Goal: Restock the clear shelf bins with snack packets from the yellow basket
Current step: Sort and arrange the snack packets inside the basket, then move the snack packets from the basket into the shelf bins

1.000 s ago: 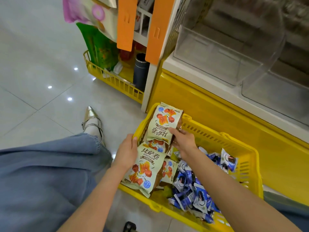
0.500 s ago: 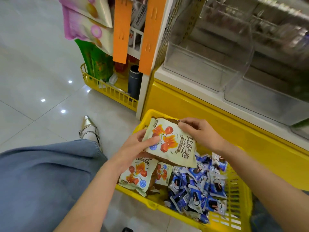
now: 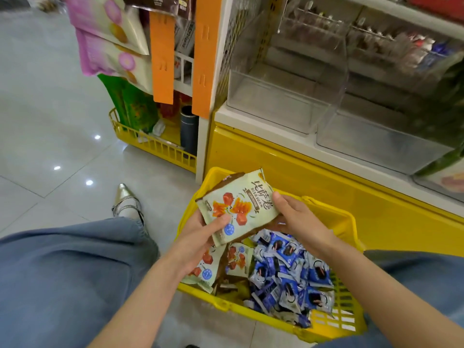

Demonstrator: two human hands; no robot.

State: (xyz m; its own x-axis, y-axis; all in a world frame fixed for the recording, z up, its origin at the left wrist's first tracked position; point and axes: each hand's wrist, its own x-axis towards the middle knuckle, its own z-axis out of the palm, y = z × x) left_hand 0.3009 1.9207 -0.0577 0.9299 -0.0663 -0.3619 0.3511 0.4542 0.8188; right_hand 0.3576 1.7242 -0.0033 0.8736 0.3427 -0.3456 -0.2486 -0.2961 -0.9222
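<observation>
Two hands on the pack (image 3: 238,204): your left hand (image 3: 200,237) pinches its near-left corner, thumb on top, and your right hand (image 3: 298,217) curls round the right end. It's hanging over the basket's (image 3: 326,204) far-left corner, long axis left to right, tilted up on the right. The clear bin (image 3: 271,106) is up ahead, slightly right, so your right hand's closer. Only the basket rim and the yellow shelf base (image 3: 313,177) are in between.

Your packet (image 3: 238,204) is glossy printed film, the basket (image 3: 335,320) yellow moulded plastic. The bins (image 3: 271,101) before you are clear smooth plastic, the floor (image 3: 50,121) polished tile, your trousers (image 3: 62,272) matt denim.
</observation>
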